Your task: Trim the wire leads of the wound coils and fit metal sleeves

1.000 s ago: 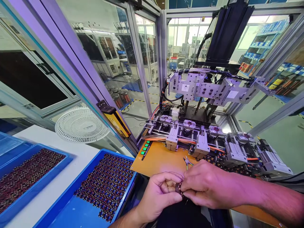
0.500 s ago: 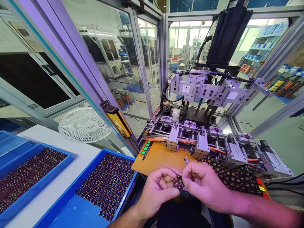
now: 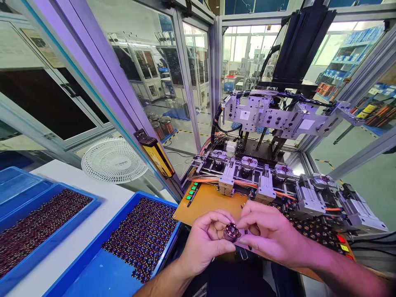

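Observation:
My left hand [image 3: 206, 241] pinches a small dark round wound part [image 3: 232, 232] between thumb and fingers, low in the middle of the view. My right hand [image 3: 270, 235] meets it from the right, its fingertips closed on the same part. Both hands hover above the front edge of an orange board [image 3: 208, 200]. Just behind it stands a machine with a row of round fixtures [image 3: 249, 162], each carrying a similar part.
A blue tray [image 3: 123, 255] full of small dark parts lies to the left, with a second blue tray [image 3: 40, 225] further left. A white fan [image 3: 114, 161] and a yellow sensor bar [image 3: 156, 154] sit by the glass enclosure. Green buttons [image 3: 191, 192] line the board's left edge.
Both hands have lifted slightly and turned the part, so its round face now shows between the fingers. The right hand drew back a little to the right.

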`<state>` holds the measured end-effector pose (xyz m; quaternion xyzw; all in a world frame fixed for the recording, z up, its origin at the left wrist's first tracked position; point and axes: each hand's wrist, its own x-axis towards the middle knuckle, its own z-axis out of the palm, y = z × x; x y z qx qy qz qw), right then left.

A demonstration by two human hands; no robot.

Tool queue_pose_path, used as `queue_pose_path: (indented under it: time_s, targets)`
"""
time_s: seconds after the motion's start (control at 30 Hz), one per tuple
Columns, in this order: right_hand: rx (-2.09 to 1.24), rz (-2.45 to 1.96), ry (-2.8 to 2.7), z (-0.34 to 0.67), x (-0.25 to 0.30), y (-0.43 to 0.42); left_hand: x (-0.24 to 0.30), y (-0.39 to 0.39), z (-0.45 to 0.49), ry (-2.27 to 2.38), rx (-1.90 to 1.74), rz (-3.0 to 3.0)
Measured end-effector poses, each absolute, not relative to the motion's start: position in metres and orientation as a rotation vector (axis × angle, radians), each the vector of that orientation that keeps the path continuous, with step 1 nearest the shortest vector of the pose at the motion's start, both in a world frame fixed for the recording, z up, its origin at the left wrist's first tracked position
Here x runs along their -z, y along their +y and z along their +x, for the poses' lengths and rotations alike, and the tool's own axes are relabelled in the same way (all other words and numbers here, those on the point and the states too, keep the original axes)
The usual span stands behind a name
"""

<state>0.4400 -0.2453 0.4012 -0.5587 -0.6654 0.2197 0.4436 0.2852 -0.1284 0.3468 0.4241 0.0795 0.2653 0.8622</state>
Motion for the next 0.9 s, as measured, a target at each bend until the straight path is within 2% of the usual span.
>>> queue_pose_path:
  time_s: [0.23,0.9]
  targets:
    - [-0.774,-1.361,-1.741,0.446,-0.415,-0.234,-0.348,-0.127,0.284,0.148,-0.493,0.885]
    - [-0.62,-1.379,-1.834,0.439,-0.422,-0.235,-0.356,-0.12,0.283,0.131,-0.582,1.112]
